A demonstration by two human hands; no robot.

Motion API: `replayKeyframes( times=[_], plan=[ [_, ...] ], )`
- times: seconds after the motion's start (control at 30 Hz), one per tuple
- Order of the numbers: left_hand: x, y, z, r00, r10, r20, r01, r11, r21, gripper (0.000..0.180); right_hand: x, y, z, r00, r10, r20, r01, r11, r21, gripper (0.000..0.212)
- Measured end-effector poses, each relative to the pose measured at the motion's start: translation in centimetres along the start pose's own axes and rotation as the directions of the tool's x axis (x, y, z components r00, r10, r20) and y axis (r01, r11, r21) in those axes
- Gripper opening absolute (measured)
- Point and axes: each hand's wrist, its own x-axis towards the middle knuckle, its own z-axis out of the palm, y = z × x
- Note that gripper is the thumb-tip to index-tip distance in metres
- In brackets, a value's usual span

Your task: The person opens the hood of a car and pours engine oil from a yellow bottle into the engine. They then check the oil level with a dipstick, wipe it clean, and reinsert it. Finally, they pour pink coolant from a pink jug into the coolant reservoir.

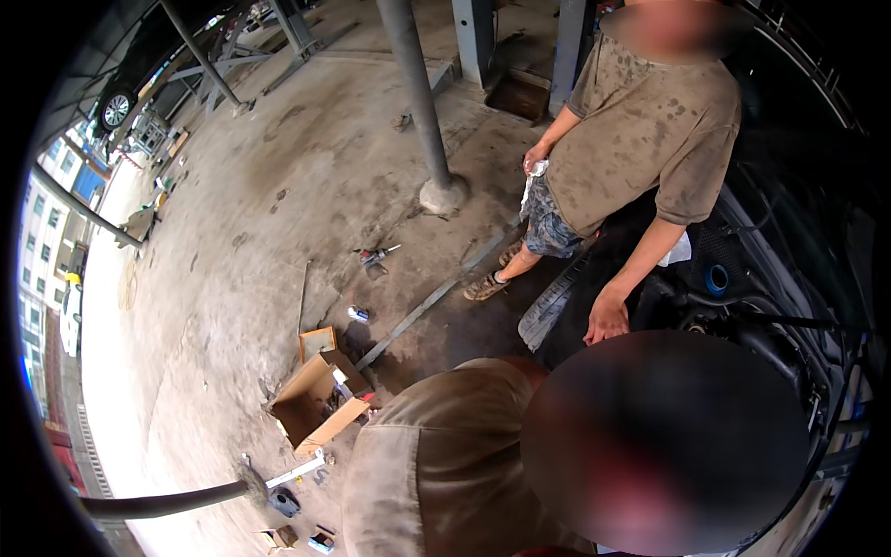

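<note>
Neither of my hands shows in the head view. Close in front, a person in a brown shirt (464, 455) bends over toward an open engine bay (756, 320); this person's hands are hidden. Beyond, a second person in a stained brown T-shirt (640, 139) stands beside the vehicle. That person's lowered hand (608, 317) hangs over the vehicle's front edge, while the other hand holds a white cloth (535, 172). A round blue-rimmed opening (716, 279) shows among the dark engine parts.
An opened cardboard box (311, 408) with items inside sits on the concrete floor. Near it are a blue-and-white can (358, 314), a thin rod (303, 297) and a red-and-black power tool (374, 256). Grey posts (419, 102) rise from the floor. A raised car (116, 110) is far left.
</note>
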Motion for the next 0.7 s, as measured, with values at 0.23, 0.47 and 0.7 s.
replayKeyframes(
  times=[0.23,0.47,0.7],
  plan=[
    [-0.6,-1.3,0.2,0.986,0.050,0.159,-0.054,0.998,0.015,0.044,-1.9,-0.1,-5.2,0.966,0.229,0.118,-0.244,0.961,0.131,0.027],
    [0.9,-3.4,0.6,0.970,0.170,0.176,-0.172,0.985,-0.003,0.038,-0.6,-3.6,-6.5,0.942,0.308,0.135,-0.311,0.950,-0.003,0.036],
    [1.1,-2.6,1.4,0.966,0.190,0.176,-0.197,0.980,0.020,0.032,-2.7,-2.6,-6.2,0.997,-0.073,0.033,0.080,0.916,-0.393,0.012]
  ],
)
